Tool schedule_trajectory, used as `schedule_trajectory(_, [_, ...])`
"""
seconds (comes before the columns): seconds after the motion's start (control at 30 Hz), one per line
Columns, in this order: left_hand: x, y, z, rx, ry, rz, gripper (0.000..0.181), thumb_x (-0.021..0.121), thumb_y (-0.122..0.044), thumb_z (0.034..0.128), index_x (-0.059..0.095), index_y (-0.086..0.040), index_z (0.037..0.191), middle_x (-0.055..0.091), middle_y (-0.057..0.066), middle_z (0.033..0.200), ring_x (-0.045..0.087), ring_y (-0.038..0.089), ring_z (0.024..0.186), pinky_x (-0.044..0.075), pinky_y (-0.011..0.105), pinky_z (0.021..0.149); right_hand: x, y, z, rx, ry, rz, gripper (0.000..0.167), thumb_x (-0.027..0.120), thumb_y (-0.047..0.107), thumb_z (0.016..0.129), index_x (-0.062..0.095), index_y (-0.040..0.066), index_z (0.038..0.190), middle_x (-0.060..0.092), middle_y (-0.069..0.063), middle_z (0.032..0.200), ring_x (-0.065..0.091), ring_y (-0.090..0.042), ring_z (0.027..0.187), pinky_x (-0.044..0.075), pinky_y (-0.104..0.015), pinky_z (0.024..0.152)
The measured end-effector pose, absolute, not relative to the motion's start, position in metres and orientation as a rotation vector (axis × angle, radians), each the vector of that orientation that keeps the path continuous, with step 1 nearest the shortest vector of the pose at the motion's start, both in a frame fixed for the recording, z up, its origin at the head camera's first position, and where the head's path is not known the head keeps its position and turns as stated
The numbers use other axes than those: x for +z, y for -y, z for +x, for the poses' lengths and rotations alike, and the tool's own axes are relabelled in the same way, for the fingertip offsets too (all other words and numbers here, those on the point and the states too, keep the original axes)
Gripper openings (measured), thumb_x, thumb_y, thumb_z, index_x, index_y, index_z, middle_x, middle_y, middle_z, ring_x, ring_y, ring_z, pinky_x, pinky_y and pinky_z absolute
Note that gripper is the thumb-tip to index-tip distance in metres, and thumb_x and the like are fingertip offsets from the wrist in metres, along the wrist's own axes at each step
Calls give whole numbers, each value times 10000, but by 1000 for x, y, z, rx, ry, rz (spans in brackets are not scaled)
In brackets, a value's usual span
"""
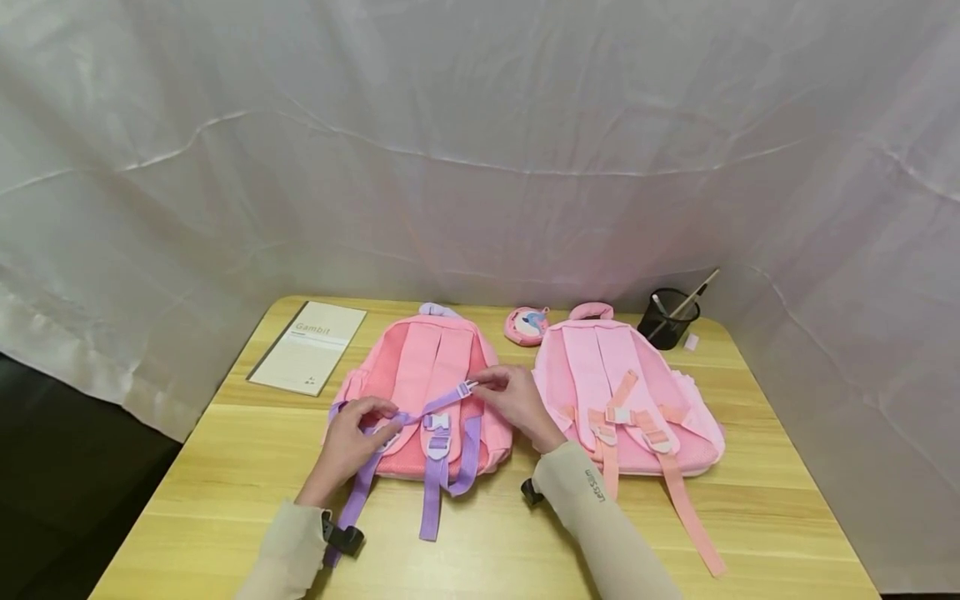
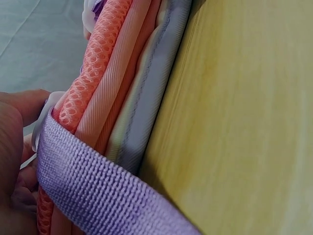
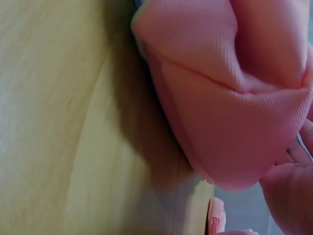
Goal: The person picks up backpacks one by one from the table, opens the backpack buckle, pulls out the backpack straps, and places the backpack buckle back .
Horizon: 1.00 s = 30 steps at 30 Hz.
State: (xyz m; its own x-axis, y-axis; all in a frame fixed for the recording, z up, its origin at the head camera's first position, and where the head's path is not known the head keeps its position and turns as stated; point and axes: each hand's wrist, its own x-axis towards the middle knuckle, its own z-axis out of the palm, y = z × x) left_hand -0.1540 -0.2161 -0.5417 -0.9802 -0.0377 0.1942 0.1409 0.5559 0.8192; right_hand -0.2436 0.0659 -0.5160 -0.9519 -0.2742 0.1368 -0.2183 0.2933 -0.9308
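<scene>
A coral-pink backpack [image 1: 382, 362] lies back side up on the table, straps facing me. My right hand [image 1: 517, 402] pinches the white buckle clip [image 1: 466, 388] at the end of its purple chest strap [image 1: 442, 402]. At the strap's other end, my left hand [image 1: 352, 439] holds the purple webbing by the left shoulder strap. The matching buckle piece [image 1: 437, 422] sits apart on the right shoulder strap. In the left wrist view, purple webbing [image 2: 107, 181] crosses the bag's edge beside a white plastic adjuster [image 2: 51, 101]. The bag's side [image 3: 225, 142] hides most of my right hand in its wrist view.
A lighter pink backpack [image 1: 551, 367] with peach straps, its chest buckle [image 1: 618, 415] joined, lies to the right. A notebook [image 1: 307, 347] is at the left, a round pink pouch [image 1: 527, 326] behind. A black mesh pen holder [image 1: 667, 321] and small eraser-like block [image 1: 692, 342] stand back right.
</scene>
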Motion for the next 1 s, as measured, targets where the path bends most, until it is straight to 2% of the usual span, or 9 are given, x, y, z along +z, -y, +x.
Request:
schedule_trajectory(0.4, [-543, 217, -154, -1388, 2596, -98, 242, 853, -182, 858, 748, -146, 1073, 721, 3, 1006, 596, 184, 953, 486, 270, 841, -525, -65, -246, -1670, -2567, -478, 143, 814, 55, 854, 820, 93, 992, 801, -51, 896, 736, -117, 792, 591, -297, 798])
schedule_trajectory(1.0, [-543, 215, -153, -1376, 2638, -43, 248, 849, -230, 872, 744, -166, 1087, 708, -5, 1023, 586, 185, 991, 478, 329, 885, -526, -64, -245, -1474, -2731, -590, 119, 817, 45, 845, 824, 94, 954, 794, -29, 853, 725, -112, 753, 586, -259, 719])
